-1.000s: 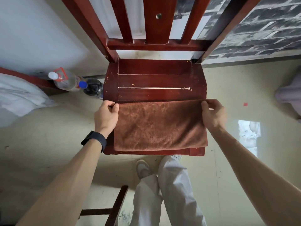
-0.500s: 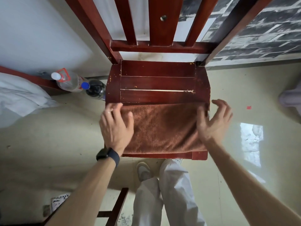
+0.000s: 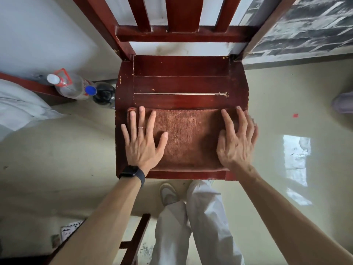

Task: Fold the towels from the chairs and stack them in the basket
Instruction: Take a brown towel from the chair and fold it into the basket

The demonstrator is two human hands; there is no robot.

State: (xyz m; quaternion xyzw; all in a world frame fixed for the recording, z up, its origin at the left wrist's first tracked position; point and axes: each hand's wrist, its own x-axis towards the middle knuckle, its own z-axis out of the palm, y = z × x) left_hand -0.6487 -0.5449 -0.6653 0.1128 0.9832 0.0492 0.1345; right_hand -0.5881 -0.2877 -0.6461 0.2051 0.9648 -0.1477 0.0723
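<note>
A brown towel (image 3: pixel 189 138), folded into a rectangle, lies flat on the front half of a dark red wooden chair seat (image 3: pixel 181 83). My left hand (image 3: pixel 142 140) rests palm down on the towel's left end, fingers spread, with a black watch on the wrist. My right hand (image 3: pixel 236 139) lies flat on the towel's right end, fingers apart. Neither hand grips the cloth. No basket is in view.
The chair's slatted back (image 3: pixel 181 33) rises at the far side against a white wall. Two plastic bottles (image 3: pixel 74 86) stand on the floor left of the seat, beside white cloth (image 3: pixel 21 108). Part of another dark wooden frame (image 3: pixel 133 240) sits near my legs.
My hands let go of the towel's far corners and now lie flat and open on its two ends. The towel stays folded on the seat.
</note>
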